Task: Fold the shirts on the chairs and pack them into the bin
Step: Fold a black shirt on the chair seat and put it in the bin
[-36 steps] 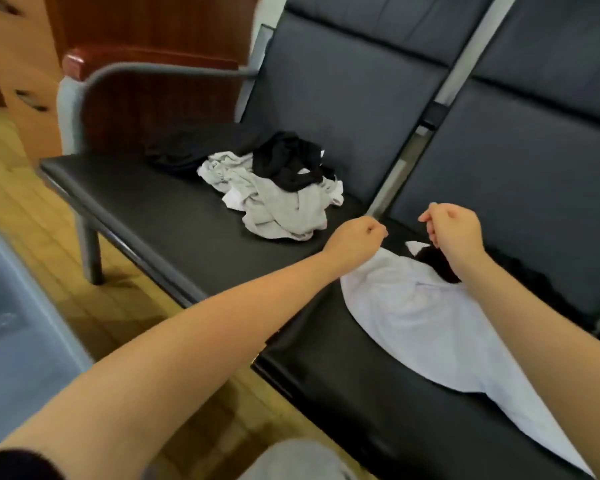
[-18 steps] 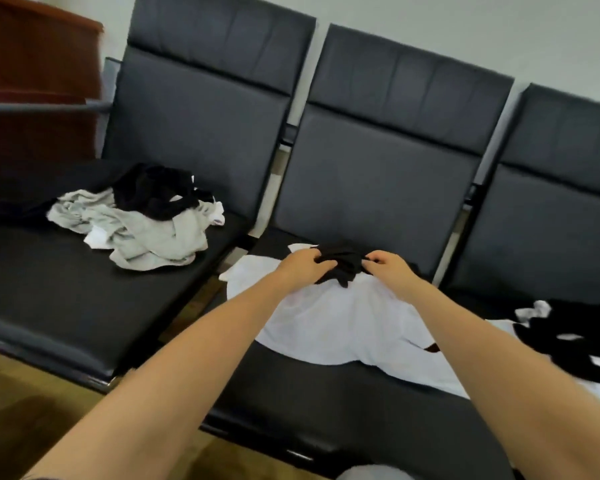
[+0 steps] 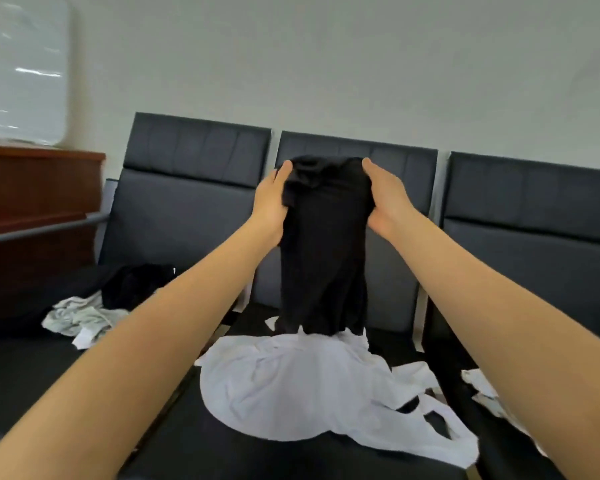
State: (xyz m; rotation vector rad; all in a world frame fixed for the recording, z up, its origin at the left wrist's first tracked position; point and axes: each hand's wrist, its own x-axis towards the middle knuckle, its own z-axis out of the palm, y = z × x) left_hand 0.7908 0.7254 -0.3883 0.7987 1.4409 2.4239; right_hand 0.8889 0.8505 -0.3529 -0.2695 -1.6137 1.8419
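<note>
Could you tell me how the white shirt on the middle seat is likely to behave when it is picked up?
The white shirt lies rumpled and creased, so it will probably droop limply, like the black shirt hanging from both hands. It looks thin, so likely light. One end trails onto the next seat and may drag.

Three black chairs (image 3: pixel 194 216) in a row; two hands (image 3: pixel 271 199); one black shirt (image 3: pixel 324 244) held up; one white shirt (image 3: pixel 302 386) on the middle seat; one grey-and-black clothes heap (image 3: pixel 94 306) on the left seat

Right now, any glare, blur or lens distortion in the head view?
Head view: glare streaks on the whiteboard; wide-angle bend tilts the chairs; forearms near the lens look soft; black shirt in the left hand and right hand shows little fold detail.
</note>
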